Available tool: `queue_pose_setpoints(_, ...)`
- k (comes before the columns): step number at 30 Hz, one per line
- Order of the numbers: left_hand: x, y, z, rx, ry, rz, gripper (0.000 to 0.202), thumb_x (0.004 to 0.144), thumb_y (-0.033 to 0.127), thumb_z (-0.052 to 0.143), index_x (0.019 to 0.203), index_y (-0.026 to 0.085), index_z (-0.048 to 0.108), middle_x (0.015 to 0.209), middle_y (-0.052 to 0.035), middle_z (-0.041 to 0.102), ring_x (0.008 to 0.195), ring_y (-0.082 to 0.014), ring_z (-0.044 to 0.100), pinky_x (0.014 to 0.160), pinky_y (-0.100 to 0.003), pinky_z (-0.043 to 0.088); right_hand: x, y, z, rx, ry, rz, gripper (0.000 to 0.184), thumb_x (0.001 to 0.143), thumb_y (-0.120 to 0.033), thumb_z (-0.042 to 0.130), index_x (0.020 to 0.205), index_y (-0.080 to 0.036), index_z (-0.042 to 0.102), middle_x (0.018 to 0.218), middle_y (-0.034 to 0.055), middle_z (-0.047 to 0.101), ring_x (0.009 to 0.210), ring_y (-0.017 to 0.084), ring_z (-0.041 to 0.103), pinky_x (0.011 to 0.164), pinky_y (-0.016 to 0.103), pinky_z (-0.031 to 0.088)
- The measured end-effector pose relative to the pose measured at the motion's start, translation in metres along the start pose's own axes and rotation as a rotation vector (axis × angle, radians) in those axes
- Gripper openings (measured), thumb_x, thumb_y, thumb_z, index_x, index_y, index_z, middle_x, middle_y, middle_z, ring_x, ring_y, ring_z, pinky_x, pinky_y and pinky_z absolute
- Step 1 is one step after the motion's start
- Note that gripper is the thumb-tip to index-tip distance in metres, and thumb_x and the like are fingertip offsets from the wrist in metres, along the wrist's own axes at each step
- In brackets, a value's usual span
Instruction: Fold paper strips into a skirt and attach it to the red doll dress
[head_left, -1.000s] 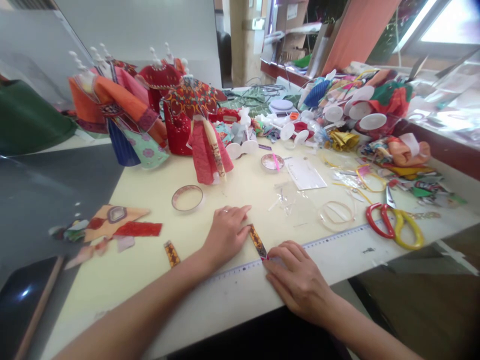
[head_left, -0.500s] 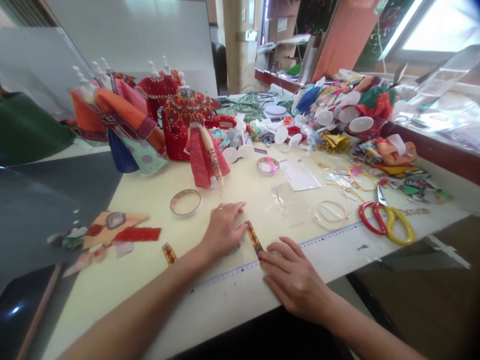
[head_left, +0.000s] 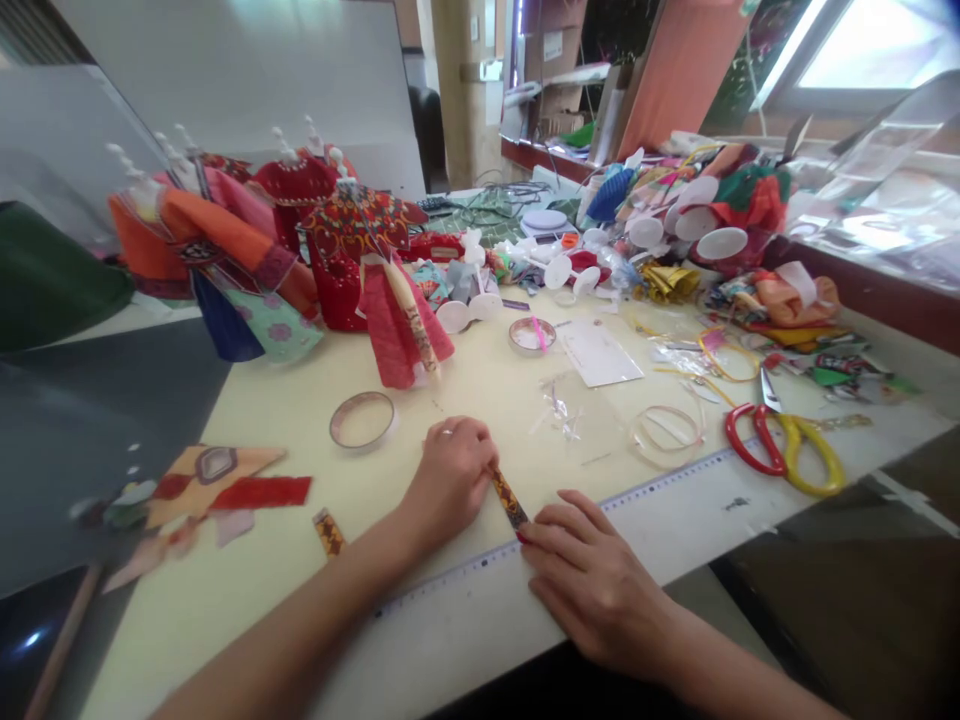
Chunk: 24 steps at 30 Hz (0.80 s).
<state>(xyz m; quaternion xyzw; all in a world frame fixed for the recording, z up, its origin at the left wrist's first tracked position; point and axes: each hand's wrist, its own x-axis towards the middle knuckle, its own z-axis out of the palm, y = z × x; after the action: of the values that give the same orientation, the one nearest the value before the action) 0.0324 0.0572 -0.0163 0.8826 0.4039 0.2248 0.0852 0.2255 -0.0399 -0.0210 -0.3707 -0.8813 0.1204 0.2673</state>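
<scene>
Pinching hand: the left hand (head_left: 450, 478) is curled shut, its fingertips clamped on the upper end of the patterned strip (head_left: 509, 497).
Right hand: the right hand (head_left: 592, 580) lies flat with fingers spread, gripping nothing, its fingertips pressing the strip's lower end.
Patterned strip: lies slanted on the cream table (head_left: 480, 385), between both hands, just above the printed ruler scale (head_left: 660, 478).
Tape ring (head_left: 362, 420): beside the left hand, bare table showing through its middle.
Small round dish (head_left: 531, 335): farther back, with a pink sliver inside.
Scissors (head_left: 784, 450): well to the right, untouched.
</scene>
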Motion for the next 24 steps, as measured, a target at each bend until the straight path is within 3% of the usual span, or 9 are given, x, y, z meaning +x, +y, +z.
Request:
queue_pose_setpoints(10,-0.001,-0.004,0.0,-0.076,-0.006,0.003,0.022,0.074,0.006,0.049,0.08,0.019,0.064,0.101,-0.0054,0.059,0.104,-0.0219,0.049,0.094,-0.042,0.035,-0.001,0.001,0.001,0.017,0.001,0.013,0.018,0.085,-0.013,0.05,0.101,-0.014,0.058,0.107,0.0055,0.061,0.101,0.021,0.048,0.106,0.045,0.025)
queue_pose_setpoints(18,0.001,-0.009,-0.003,-0.058,0.084,0.006,0.019,0.074,0.005,0.048,0.086,0.015,0.058,0.098,-0.0075,0.061,0.1,-0.0224,0.052,0.093,-0.043,0.038,0.0,0.001,-0.001,0.017,0.009,0.014,0.019,0.084,-0.013,0.051,0.101,-0.014,0.058,0.105,0.0066,0.062,0.1,0.021,0.049,0.104,0.045,0.028)
queue_pose_setpoints(21,-0.003,-0.002,-0.013,-0.017,0.137,0.1,0.019,0.078,0.007,0.049,0.093,0.014,0.058,0.097,-0.008,0.062,0.097,-0.0225,0.053,0.092,-0.045,0.039,0.001,0.0,-0.002,0.026,-0.001,0.022,0.018,0.085,-0.013,0.05,0.101,-0.014,0.058,0.102,0.0065,0.062,0.097,0.021,0.05,0.102,0.045,0.029)
queue_pose_setpoints(24,-0.011,0.013,-0.022,-0.015,0.025,0.267,0.022,0.082,0.007,0.046,0.098,0.014,0.058,0.097,-0.0073,0.064,0.093,-0.021,0.055,0.094,-0.044,0.04,0.002,-0.001,-0.002,0.015,-0.001,0.021,0.018,0.085,-0.012,0.049,0.1,-0.014,0.058,0.098,0.0061,0.063,0.094,0.02,0.05,0.101,0.045,0.03)
